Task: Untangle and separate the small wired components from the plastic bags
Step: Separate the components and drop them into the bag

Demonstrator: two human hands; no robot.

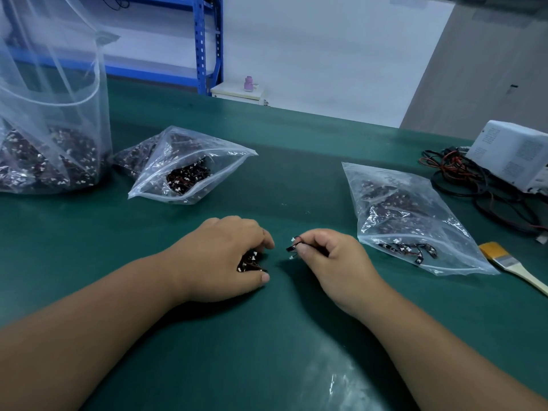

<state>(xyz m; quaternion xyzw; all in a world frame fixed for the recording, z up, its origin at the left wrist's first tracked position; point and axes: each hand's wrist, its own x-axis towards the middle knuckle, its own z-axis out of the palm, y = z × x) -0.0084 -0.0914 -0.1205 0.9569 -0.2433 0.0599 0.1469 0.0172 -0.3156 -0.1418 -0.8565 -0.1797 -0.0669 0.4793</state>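
Left hand (219, 256): palm down on green table (267, 336), fingers curled over clump of wired components (251, 262). Right hand (335, 259): fingers pinch single wired component (293, 247) between the hands, just above table; long axis seemingly near-to-far, white connectors at ends. Open zip bag (225, 173) beyond left hand; second zip bag (444, 232) right. Blue shelving (207, 40) behind.

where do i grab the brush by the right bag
Best take the brush by its pale handle, from the near right. The handle lies flat and bare, angled away from the bag, while the bristles sit close beside the bag's edge. The right hand is nearest but pinches a component.
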